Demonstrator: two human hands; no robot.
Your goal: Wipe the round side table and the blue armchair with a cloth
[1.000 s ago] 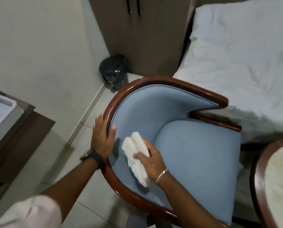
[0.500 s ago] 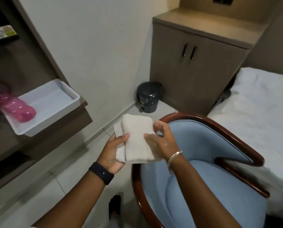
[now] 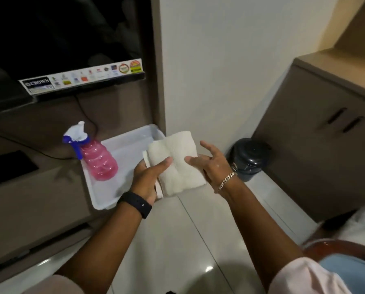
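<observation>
Small room, pale glossy tile floor, cream wall, brown built-in unit on the left.

Folded white cloth is held up in the air between both hands, above the floor and just beside the tray's near corner. Left hand grips it from the left edge: thumb pressed on top of the cloth, fingers tucked underneath, closed firm on the fabric. Black watch on that wrist. Right hand sits at the cloth's right edge, thumb touching the top surface, the other fingers spread wide and lifted off, so a loose contact only; whether the palm supports the cloth from below I cannot tell. Chain bracelet on that wrist.

Outward: white tray on the brown ledge left of the hands, pink spray bottle with blue-and-white trigger standing in it. TV above, sticker strip along its lower edge. Dark pedal bin on the floor in the corner to the right, next to a brown two-door cabinet. Blue armchair only partly in frame at bottom right, wooden rim and blue padding showing, well apart from the cloth. Round side table not in view.
</observation>
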